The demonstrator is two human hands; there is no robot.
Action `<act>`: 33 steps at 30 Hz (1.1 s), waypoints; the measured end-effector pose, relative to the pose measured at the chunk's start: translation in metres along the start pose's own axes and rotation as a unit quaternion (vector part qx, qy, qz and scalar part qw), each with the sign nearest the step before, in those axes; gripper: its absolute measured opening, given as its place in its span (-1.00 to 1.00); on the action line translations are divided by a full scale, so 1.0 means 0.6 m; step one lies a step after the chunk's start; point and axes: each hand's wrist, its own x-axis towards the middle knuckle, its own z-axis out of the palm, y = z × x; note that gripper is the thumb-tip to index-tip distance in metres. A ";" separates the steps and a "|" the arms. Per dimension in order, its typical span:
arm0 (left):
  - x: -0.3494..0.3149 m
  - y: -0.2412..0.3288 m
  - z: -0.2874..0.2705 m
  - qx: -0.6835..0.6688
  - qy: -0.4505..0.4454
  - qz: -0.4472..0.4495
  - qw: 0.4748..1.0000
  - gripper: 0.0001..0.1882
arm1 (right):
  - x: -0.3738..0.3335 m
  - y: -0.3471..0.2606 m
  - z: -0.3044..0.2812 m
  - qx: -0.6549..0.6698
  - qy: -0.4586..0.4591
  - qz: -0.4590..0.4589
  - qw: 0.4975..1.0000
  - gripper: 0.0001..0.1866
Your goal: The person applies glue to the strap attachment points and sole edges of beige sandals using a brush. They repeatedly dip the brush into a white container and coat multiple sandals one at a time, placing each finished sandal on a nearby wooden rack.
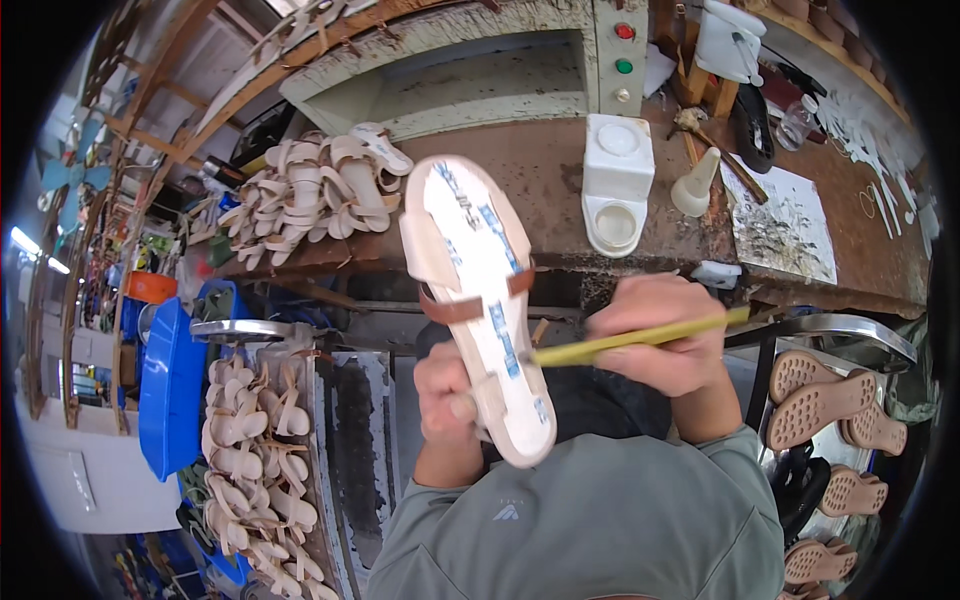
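Both hands are closed on something: the left hand (pixel 445 392) grips the lower edge of a beige sandal upper with a white inner board and brown straps (pixel 490 270), while the right hand (pixel 660 335) clasps a slim tool with a yellow-green handle (pixel 640 342). The sandal piece is up in front of the person's grey-green shirt (pixel 590 515), blue-marked face toward me, and the tool's dark tip meets its right edge.

I'd judge the piece to be partway through. Its beige margins are folded over the board and the straps are in place, but no outsole shows on this face. Whether anything has been spread along the margin I can't tell from here. Plenty more seems left: one heap of beige strappy uppers (pixel 300 195) lies on the brown worktop (pixel 540 140), another heap of pale uppers (pixel 255 450) is down at the left, and tan dimpled soles (pixel 815 405) sit loose at the right.

Near the back stand a white plastic dispenser with a round cup (pixel 615 225) and a cream cone-topped bottle (pixel 695 185), beside a stained white sheet (pixel 785 225). Nothing blocks the tool; the left fingers cover only a stretch of the lower edge.
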 end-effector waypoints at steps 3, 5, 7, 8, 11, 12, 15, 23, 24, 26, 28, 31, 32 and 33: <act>-0.004 0.011 -0.020 -0.110 0.054 -0.007 0.992 -0.64 | -0.039 0.009 0.005 0.224 0.119 0.161 0.954 -0.90; 0.005 0.022 -0.029 -0.089 0.031 0.017 0.995 -0.62 | -0.030 0.045 0.003 0.224 0.084 0.166 0.957 -0.84; 0.015 0.029 -0.030 -0.073 0.028 0.025 0.997 -0.60 | -0.025 0.033 0.045 0.234 -0.036 0.299 0.924 -0.71; 0.021 0.035 -0.030 -0.038 0.025 0.031 0.998 -0.62 | -0.019 0.033 0.065 0.243 -0.101 0.323 0.909 -0.69; 0.028 0.033 -0.053 0.028 0.006 0.025 0.999 -0.72 | -0.014 0.039 0.110 0.309 -0.088 0.327 0.888 -0.71; 0.028 0.044 -0.057 0.105 0.041 0.053 0.992 -0.73 | -0.007 0.039 0.120 0.297 -0.083 0.340 0.888 -0.71; 0.047 0.056 -0.071 0.397 0.153 0.199 0.883 -0.81 | 0.033 0.042 0.133 0.237 -0.039 0.373 0.896 -0.71; 0.052 0.022 -0.123 0.184 0.160 -0.116 0.963 -0.74 | 0.121 0.153 0.130 0.114 -0.048 0.377 0.918 -0.71; 0.069 0.015 -0.139 0.154 0.168 -0.141 0.963 -0.75 | 0.132 0.176 0.129 0.100 -0.063 0.393 0.912 -0.72; 0.103 0.006 -0.185 0.095 0.192 -0.120 0.969 -0.76 | 0.170 0.220 0.122 0.074 -0.102 0.407 0.905 -0.73; 0.145 0.022 -0.224 0.061 0.237 -0.092 0.965 -0.77 | 0.231 0.242 0.116 0.064 -0.155 0.419 0.892 -0.74; 0.233 0.102 -0.301 0.086 0.325 -0.039 0.941 -0.81 | 0.340 0.233 0.093 0.076 -0.185 0.432 0.879 -0.75; 0.263 0.139 -0.329 0.100 0.350 -0.023 0.931 -0.82 | 0.367 0.235 0.080 0.059 -0.180 0.436 0.880 -0.76; 0.304 0.185 -0.354 0.116 0.382 -0.016 0.917 -0.83 | 0.392 0.235 0.069 0.041 -0.170 0.442 0.880 -0.76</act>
